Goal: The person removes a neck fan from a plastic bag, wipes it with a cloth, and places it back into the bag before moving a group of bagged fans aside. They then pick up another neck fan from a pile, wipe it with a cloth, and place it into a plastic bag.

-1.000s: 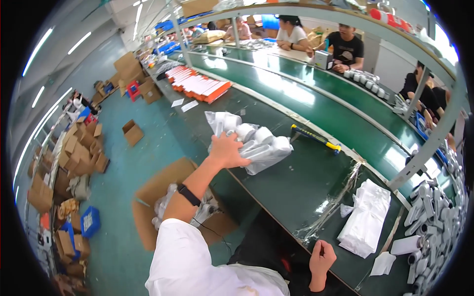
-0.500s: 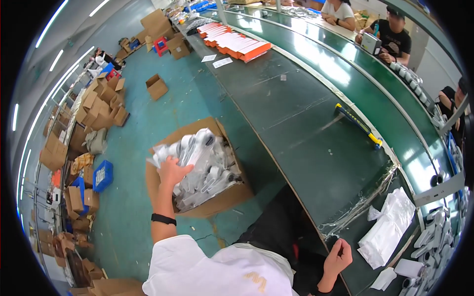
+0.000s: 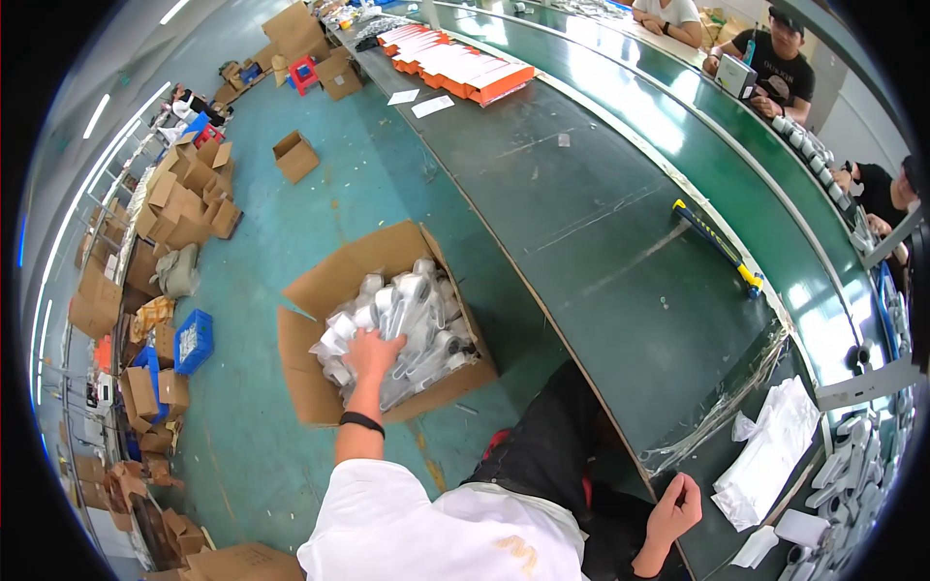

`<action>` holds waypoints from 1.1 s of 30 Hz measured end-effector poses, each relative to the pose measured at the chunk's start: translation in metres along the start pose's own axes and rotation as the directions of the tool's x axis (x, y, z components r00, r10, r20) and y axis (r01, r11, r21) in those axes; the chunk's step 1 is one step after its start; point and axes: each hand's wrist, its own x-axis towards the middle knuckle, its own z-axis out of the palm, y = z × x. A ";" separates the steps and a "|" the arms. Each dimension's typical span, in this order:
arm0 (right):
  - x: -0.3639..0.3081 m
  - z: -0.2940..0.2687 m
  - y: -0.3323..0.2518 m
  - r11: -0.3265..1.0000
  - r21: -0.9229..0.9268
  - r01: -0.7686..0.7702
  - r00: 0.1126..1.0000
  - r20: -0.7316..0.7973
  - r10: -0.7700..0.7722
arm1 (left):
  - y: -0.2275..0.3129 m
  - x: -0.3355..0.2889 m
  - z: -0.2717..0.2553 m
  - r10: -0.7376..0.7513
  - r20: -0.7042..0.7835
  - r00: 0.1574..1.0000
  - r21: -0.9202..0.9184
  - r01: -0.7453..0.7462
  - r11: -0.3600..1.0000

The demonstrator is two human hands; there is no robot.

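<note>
My left hand (image 3: pixel 373 354) reaches into an open cardboard box (image 3: pixel 334 257) on the floor. Its fingers are spread over white-and-grey plastic parts in clear bags (image 3: pixel 412 315), which fill the box in a loose heap; the fingertips are partly hidden among them. Beside the table's near edge, my right hand (image 3: pixel 675 508) is held with fingers curled closed, and nothing shows in it. A folded white plastic bag (image 3: pixel 767 453) lies on the dark table (image 3: pixel 601 261) just beyond that hand.
A yellow-and-black tool (image 3: pixel 719 248) lies by the conveyor (image 3: pixel 668 121). Flat orange-and-white cartons (image 3: pixel 455 63) are stacked farther along the table. Bare grey-white parts (image 3: pixel 848 474) crowd the right. Another empty-looking box (image 3: pixel 295 157) and a blue crate (image 3: pixel 194 341) stand on the floor. Co-workers sit across the conveyor.
My left hand has moved right and down onto the heap. The bagged parts that stood up at the box's rim now lie lower inside. My right hand stays curled by the table edge.
</note>
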 end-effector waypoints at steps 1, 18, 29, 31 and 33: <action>0.000 0.001 0.000 1.000 -0.004 -0.003 1.000 -0.005 0.003 | 0.014 0.005 0.004 0.006 0.003 1.000 0.000 -0.006 1.000; 0.001 0.001 0.000 0.998 -0.014 -0.061 0.998 -0.020 0.061 | 0.069 -0.009 0.067 0.041 0.304 0.952 -0.023 -0.036 0.999; -0.002 0.001 -0.004 0.999 0.039 0.024 1.000 -0.004 -0.024 | 0.016 -0.004 0.040 0.032 0.120 0.992 -0.115 -0.018 0.993; -0.004 0.002 -0.006 0.998 0.047 0.033 0.999 -0.009 -0.032 | 0.014 -0.001 0.028 0.095 -0.015 0.995 -0.152 -0.096 0.984; -0.004 -0.001 -0.009 0.995 0.092 0.044 0.999 -0.032 -0.041 | 0.019 0.003 0.017 0.173 -0.140 0.975 -0.201 -0.199 0.959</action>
